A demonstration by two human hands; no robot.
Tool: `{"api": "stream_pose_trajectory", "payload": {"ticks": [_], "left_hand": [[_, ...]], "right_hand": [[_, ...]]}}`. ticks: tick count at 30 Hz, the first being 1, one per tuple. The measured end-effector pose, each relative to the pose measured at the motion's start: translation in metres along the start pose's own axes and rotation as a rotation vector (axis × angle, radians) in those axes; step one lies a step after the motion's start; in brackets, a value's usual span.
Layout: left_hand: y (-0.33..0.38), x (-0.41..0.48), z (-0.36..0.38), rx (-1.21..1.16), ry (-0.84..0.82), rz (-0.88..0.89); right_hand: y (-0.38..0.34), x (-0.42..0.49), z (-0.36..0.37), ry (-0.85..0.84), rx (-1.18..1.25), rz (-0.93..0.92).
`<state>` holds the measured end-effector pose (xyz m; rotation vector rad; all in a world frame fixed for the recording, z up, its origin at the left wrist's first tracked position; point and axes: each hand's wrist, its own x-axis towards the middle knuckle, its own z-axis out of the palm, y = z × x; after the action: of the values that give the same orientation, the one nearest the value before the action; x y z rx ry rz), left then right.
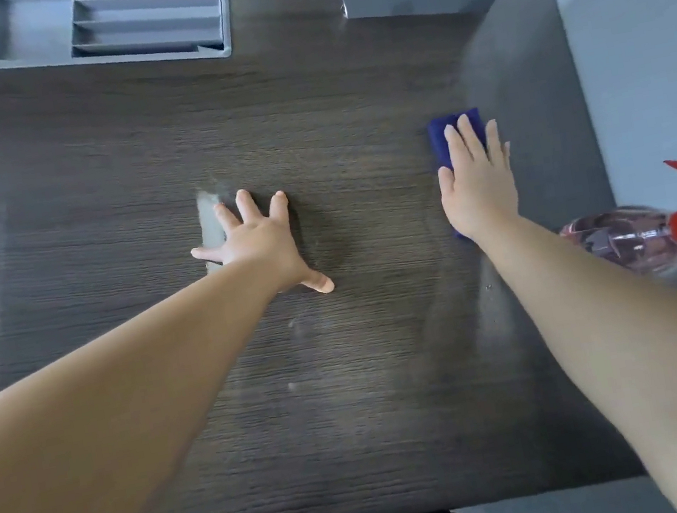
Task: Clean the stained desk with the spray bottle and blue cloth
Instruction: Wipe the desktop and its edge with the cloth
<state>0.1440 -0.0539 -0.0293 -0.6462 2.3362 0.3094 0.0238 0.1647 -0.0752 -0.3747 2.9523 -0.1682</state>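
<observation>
Right hand: flat on the blue cloth, fingers together and extended — pressing, not gripping, so the cloth rubs the bench near its right edge.
Left hand: fingers splayed wide, holding nothing — likely a brace while leaning in.
Spray bottle: lying on its side on the pale ledge to the right, out of the wiping path.
Stains: faint pale smears near the left hand and toward the middle.
</observation>
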Motion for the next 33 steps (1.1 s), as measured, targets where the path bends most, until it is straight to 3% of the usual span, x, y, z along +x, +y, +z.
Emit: {"api": "stream_pose_trajectory", "payload": {"ticks": [2, 3, 6, 8, 10, 12, 14, 16, 17, 20, 21, 22, 23, 26, 27, 28, 29, 31, 33], "left_hand": [[-0.001, 0.001, 0.001, -0.003, 0.020, 0.021], [-0.002, 0.000, 0.002, -0.006, 0.031, 0.030], [-0.008, -0.002, 0.003, -0.024, 0.044, 0.055], [-0.014, -0.001, 0.000, -0.060, 0.038, 0.087], [-0.021, 0.001, -0.004, -0.130, 0.041, 0.129], [-0.027, 0.001, -0.003, -0.185, 0.087, 0.153], [-0.028, -0.007, 0.008, -0.184, 0.168, 0.178], [-0.030, -0.019, 0.027, -0.137, 0.233, 0.248], [-0.030, -0.028, 0.038, -0.110, 0.245, 0.293], [-0.034, -0.051, 0.066, -0.041, 0.250, 0.431], [-0.037, -0.057, 0.073, -0.026, 0.251, 0.468], [-0.039, -0.062, 0.078, -0.013, 0.251, 0.497], [-0.043, -0.067, 0.082, 0.003, 0.245, 0.520], [-0.049, -0.075, 0.091, 0.033, 0.246, 0.538], [-0.050, -0.077, 0.093, 0.046, 0.251, 0.539], [-0.050, -0.079, 0.096, 0.057, 0.258, 0.537], [-0.050, -0.082, 0.099, 0.068, 0.264, 0.537], [-0.053, -0.087, 0.103, 0.075, 0.271, 0.543], [-0.059, -0.093, 0.108, 0.038, 0.270, 0.545]], "right_hand": [[-0.040, -0.011, 0.006, 0.023, 0.028, 0.120], [-0.058, -0.024, 0.011, 0.014, 0.038, 0.071], [-0.068, -0.086, 0.024, -0.080, 0.023, -0.448], [-0.030, -0.116, 0.023, -0.114, -0.023, -0.627], [0.008, -0.127, 0.019, -0.060, 0.002, -0.426], [0.012, -0.125, 0.018, -0.009, 0.037, -0.051], [-0.021, -0.120, 0.022, 0.065, 0.071, 0.232], [-0.062, -0.127, 0.024, 0.065, 0.136, 0.322], [-0.074, -0.138, 0.030, 0.049, 0.140, 0.228], [-0.058, -0.185, 0.036, -0.111, 0.041, -0.390], [-0.037, -0.192, 0.033, -0.134, 0.017, -0.509], [-0.013, -0.194, 0.031, -0.129, 0.009, -0.510], [0.006, -0.197, 0.030, -0.115, 0.022, -0.393], [0.017, -0.198, 0.028, -0.004, 0.085, 0.215], [-0.002, -0.203, 0.031, 0.035, 0.076, 0.324], [-0.026, -0.209, 0.036, 0.059, 0.070, 0.322], [-0.050, -0.219, 0.042, 0.074, 0.079, 0.225], [-0.083, -0.247, 0.052, 0.013, 0.092, -0.144], [-0.071, -0.266, 0.054, -0.055, 0.032, -0.427]]}}
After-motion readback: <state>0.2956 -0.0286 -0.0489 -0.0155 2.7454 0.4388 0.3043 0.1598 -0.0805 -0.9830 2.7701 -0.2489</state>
